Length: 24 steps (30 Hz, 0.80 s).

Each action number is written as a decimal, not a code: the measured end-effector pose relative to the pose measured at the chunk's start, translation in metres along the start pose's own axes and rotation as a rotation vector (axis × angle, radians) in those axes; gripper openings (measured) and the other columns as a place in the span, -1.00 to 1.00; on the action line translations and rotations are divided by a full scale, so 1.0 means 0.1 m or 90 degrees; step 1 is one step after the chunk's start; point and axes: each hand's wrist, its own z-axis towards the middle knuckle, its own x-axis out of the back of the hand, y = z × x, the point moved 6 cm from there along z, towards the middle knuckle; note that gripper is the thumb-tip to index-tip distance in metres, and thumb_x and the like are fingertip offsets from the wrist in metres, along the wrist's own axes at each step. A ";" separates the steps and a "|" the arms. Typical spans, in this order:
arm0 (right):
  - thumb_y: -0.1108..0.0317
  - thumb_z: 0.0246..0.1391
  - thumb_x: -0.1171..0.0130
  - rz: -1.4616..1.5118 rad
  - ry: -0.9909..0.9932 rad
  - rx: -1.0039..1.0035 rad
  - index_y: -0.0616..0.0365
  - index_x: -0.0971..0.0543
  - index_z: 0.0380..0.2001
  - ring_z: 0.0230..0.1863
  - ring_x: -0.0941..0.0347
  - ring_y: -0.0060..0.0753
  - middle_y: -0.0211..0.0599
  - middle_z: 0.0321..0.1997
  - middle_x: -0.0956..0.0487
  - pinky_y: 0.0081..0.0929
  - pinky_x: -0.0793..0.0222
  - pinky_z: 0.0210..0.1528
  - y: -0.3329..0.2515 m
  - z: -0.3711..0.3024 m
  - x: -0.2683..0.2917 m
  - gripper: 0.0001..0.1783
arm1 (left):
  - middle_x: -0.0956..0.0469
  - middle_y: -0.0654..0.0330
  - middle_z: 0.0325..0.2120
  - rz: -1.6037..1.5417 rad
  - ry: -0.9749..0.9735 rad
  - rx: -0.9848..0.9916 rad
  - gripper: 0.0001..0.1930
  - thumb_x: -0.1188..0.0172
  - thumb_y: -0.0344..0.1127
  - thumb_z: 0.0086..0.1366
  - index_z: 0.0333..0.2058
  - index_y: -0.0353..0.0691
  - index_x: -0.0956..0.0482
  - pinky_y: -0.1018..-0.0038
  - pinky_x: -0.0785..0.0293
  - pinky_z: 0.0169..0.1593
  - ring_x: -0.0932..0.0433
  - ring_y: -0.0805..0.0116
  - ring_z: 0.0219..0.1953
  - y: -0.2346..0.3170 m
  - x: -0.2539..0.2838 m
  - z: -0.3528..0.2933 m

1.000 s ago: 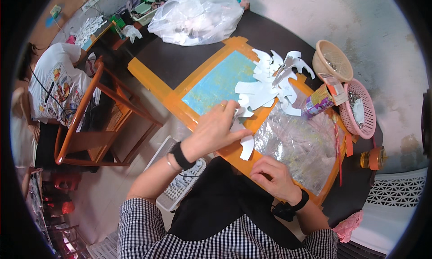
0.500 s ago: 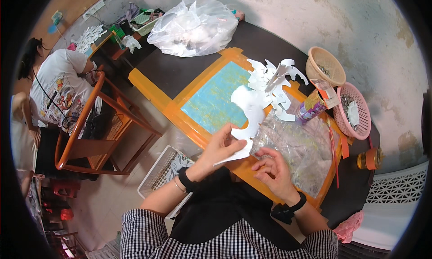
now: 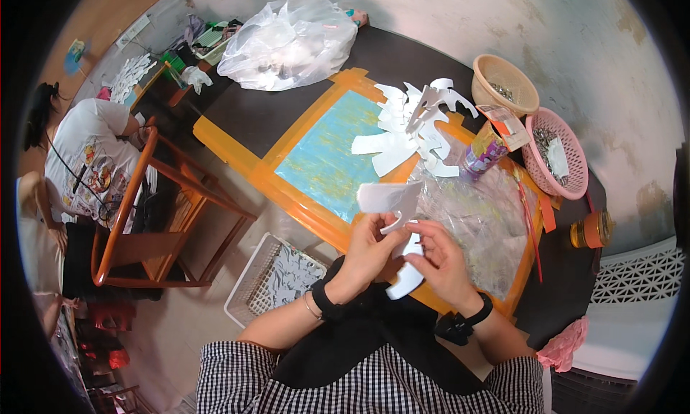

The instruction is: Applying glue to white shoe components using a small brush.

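Note:
Between my two hands, above the near edge of the table, is a white curved cut-out piece [image 3: 407,279] that looks like thin sheet or foam. My left hand [image 3: 374,250] pinches its upper part, where a broad flap [image 3: 384,197] sticks up past the fingers. With fingertips closed on the lower, curved part, my right hand [image 3: 440,259] grips the same piece. Farther off, a loose pile of similar white cut-outs [image 3: 402,130] lies across the blue sheet [image 3: 327,155] and the clear plastic film [image 3: 478,227].
A patterned can [image 3: 483,155], a tan basket [image 3: 507,87] and a pink basket [image 3: 557,152] stand at the right, near an amber jar [image 3: 591,231]. A stuffed plastic bag [image 3: 291,44] sits at the back. Left are a white crate [image 3: 241,288], a wooden chair [image 3: 140,259] and a seated person [image 3: 93,155].
My left hand has turned the white cut-out and drawn it away from the pile. My right hand, empty before, has closed on it. The view has shifted slightly.

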 end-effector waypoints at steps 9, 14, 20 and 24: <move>0.65 -0.02 0.09 -0.206 -0.106 -0.177 0.25 -0.51 0.02 0.01 -0.45 -0.53 -0.26 -0.05 -0.56 -0.56 -0.40 -0.02 -0.29 -0.10 0.49 -0.52 | -0.59 0.17 -0.26 -0.006 -0.011 0.052 -0.64 -0.25 -0.42 0.33 0.04 -0.26 -0.34 0.58 -0.55 -0.22 -0.60 0.51 -0.29 0.15 0.11 -0.04; 0.63 -0.09 0.10 -0.393 -0.153 -0.114 0.20 -0.55 -0.05 -0.05 -0.47 -0.18 -0.15 -0.05 -0.53 -0.40 -0.37 0.01 -0.41 -0.34 0.79 -0.52 | -0.51 0.14 -0.11 0.411 -0.013 -0.004 -0.59 -0.37 -0.27 0.23 -0.02 -0.24 -0.43 0.45 -0.48 -0.09 -0.52 0.37 -0.12 0.32 0.31 0.02; 0.42 0.04 -0.27 -0.638 -0.182 0.066 0.18 -0.62 -0.09 0.07 -0.43 -0.09 -0.10 0.07 -0.46 -0.36 -0.35 0.12 -0.72 -0.40 0.76 -0.69 | -0.34 -0.04 0.18 0.763 -0.204 -0.387 -0.63 -0.29 -0.26 0.20 -0.02 -0.19 -0.55 0.15 -0.25 0.27 -0.24 -0.13 0.25 0.73 -0.09 0.37; 0.36 0.08 -0.31 -0.517 -0.133 0.014 0.17 -0.62 -0.06 0.16 -0.40 -0.09 -0.09 0.12 -0.45 -0.35 -0.32 0.18 -0.71 -0.31 0.86 -0.66 | -0.22 0.00 0.33 0.961 -0.309 -0.512 -0.57 -0.24 -0.33 0.19 0.07 -0.16 -0.53 0.04 -0.19 0.33 -0.13 -0.19 0.36 0.52 -0.46 0.75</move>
